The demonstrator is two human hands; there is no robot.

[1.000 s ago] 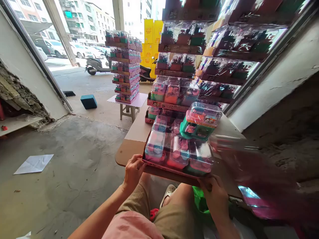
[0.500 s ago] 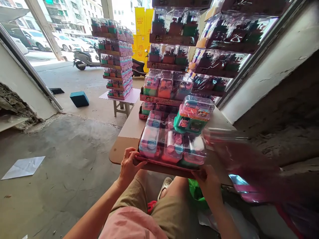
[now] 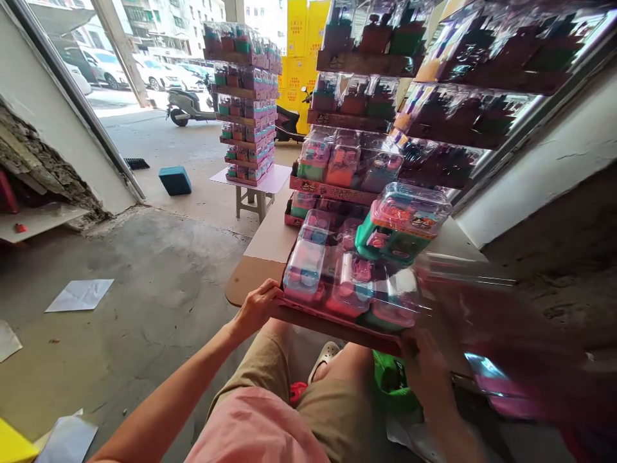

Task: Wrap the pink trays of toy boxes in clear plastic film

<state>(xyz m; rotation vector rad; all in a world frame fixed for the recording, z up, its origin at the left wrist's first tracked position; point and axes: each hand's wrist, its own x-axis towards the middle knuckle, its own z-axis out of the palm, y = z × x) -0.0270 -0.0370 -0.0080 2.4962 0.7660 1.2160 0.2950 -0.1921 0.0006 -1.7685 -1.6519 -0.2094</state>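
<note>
A flat cardboard tray of toys in clear plastic boxes lies at the near edge of a wooden table. My left hand grips the tray's near left corner, fingers curled over its rim. At the tray's near right corner, my right hand is closed on the edge. A single green and pink toy in a clear box rests tilted on top of the tray's boxes. A blurred sheet of clear plastic wrap lies just right of the tray.
Tall stacks of the same toy trays stand on the table behind and to the right against the wall. Another stack sits on a small stool. Paper sheets lie on the concrete floor at left. A scooter is parked outside.
Both hands keep their hold on the tray's near corners. The view has swung slightly right and down, and the tray sits a little further right in it.
</note>
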